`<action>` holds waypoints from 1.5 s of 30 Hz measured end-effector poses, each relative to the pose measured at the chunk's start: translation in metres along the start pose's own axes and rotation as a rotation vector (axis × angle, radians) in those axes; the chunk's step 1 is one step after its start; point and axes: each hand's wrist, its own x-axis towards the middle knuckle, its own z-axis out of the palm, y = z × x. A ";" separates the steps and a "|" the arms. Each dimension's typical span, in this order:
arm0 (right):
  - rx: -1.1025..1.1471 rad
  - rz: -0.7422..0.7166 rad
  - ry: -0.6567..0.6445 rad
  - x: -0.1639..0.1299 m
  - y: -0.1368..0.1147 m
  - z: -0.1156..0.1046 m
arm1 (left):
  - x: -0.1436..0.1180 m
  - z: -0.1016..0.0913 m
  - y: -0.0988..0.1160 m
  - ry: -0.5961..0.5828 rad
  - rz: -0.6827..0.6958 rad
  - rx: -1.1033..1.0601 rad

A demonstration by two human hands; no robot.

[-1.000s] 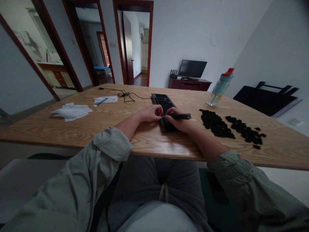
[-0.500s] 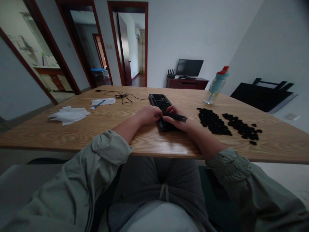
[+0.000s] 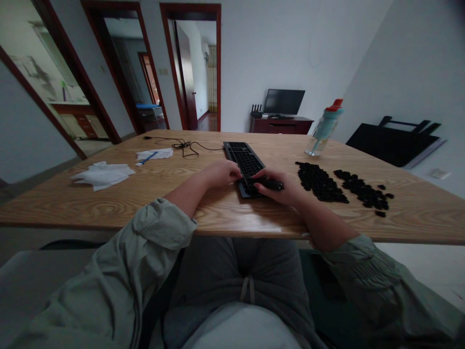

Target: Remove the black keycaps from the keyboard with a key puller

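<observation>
A black keyboard (image 3: 244, 157) lies lengthwise away from me on the wooden table. At its left edge my left hand (image 3: 227, 173) is closed, with thumb and fingertips pinched low against the keys. Whatever is between them is too small to make out. My right hand (image 3: 278, 186) is wrapped round a slim black-handled tool (image 3: 273, 184) over the near right part of the keyboard. The tool's handle points right, and its working end is hard to see against the dark keys. Right of the hand, loose black keycaps (image 3: 319, 183) lie in a dense block.
More scattered keycaps (image 3: 363, 190) lie farther right. A water bottle (image 3: 323, 131) with a red lid stands behind them. To the left are white tissues (image 3: 103, 174) and a blue stick-like item (image 3: 148, 158) on another tissue. The keyboard's cable (image 3: 185, 145) is coiled at the back.
My right hand has turned the tool, so its handle now lies flatter and the hand sits slightly farther right. The small dark thing seen at my left fingertips no longer shows there.
</observation>
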 end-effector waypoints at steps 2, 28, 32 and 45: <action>-0.001 -0.045 -0.020 -0.004 0.001 -0.003 | 0.000 0.000 0.001 0.006 -0.026 -0.020; -0.088 -0.046 -0.035 0.017 0.012 0.003 | 0.002 0.009 -0.010 0.043 -0.162 -0.075; -0.219 -0.168 -0.074 0.014 0.005 0.010 | 0.004 0.011 -0.012 0.076 -0.153 -0.068; -0.283 -0.129 -0.112 0.019 -0.013 0.012 | 0.005 0.009 -0.021 0.032 -0.191 -0.273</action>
